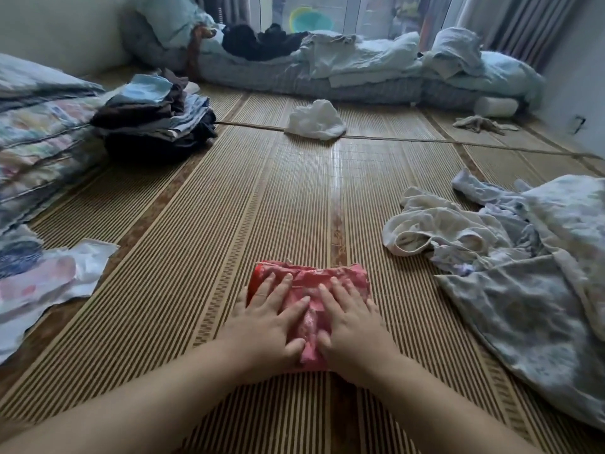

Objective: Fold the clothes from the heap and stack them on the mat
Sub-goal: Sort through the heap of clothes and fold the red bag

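A small red-pink garment (311, 280) lies flat on the bamboo mat (262, 198) right in front of me. My left hand (271, 319) presses its left half with straight, spread fingers. My right hand (352, 322) presses its right half the same way, palm down. The two hands lie side by side, thumbs nearly touching over the cloth's middle. A heap of unfolded pale clothes (510, 257) sprawls on the mat at the right. A stack of folded dark and light-blue clothes (157, 119) stands at the back left.
A crumpled white garment (316, 121) lies mid-mat farther back. Patterned bedding (36, 132) runs along the left, with a white printed cloth (55, 280) at its near end. Rolled quilts and dark clothes (327, 67) line the far wall; a small grey cloth (481, 124) lies back right.
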Motion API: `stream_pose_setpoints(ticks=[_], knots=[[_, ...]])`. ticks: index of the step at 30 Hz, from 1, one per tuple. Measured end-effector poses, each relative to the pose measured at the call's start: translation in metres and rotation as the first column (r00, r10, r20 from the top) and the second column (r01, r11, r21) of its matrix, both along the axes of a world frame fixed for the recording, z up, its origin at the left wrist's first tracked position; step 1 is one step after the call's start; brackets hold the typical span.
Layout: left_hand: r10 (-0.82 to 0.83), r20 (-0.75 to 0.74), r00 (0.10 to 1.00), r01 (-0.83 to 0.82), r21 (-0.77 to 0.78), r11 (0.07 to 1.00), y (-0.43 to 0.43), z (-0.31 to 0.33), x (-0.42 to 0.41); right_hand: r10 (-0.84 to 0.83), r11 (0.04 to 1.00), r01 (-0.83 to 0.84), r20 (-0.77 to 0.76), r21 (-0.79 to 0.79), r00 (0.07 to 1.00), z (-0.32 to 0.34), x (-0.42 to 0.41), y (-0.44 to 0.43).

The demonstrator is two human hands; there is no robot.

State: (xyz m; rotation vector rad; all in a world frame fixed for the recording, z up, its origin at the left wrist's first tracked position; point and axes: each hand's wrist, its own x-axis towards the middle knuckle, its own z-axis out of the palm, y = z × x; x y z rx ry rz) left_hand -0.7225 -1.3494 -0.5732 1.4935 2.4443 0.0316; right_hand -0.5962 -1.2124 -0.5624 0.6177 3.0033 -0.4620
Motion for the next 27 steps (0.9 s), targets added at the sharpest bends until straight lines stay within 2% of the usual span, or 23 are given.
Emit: stream_pose_setpoints(ticks=[2,4,12,15,20,25,27], knots=[[0.052,0.004,0.999,-0.051,-0.040,0.998,0.006,-0.001,-0.010,-0.090,0.996,0.089,0.115,0.011,0.989,-0.012,-0.012,0.007],[0.088,-0.006,0.996,-0.089,-0.062,0.994,0.009,-0.002,-0.027,-0.094,0.996,0.092,0.120,0.023,0.988,-0.019,-0.029,0.017],[0.203,-0.034,0.979,-0.205,-0.077,0.976,0.012,-0.012,-0.123,0.057,0.996,-0.062,0.079,0.068,0.995,-0.030,-0.149,0.040],[0.254,-0.018,0.967,-0.254,-0.128,0.959,0.007,-0.014,-0.165,0.120,0.989,-0.126,0.075,0.079,0.990,-0.034,-0.200,0.038],[0.304,-0.074,0.950,-0.313,-0.208,0.927,-0.013,-0.009,-0.232,0.208,0.973,-0.215,0.078,0.084,0.975,-0.036,-0.277,0.024],[0.317,-0.085,0.945,-0.328,-0.275,0.904,-0.009,0.004,-0.246,0.218,0.972,-0.227,0.117,0.067,0.969,-0.030,-0.293,0.022],[0.363,-0.059,0.930,-0.366,-0.239,0.899,-0.003,0.014,-0.233,0.220,0.974,-0.224,0.101,0.036,0.970,-0.022,-0.277,0.025]])
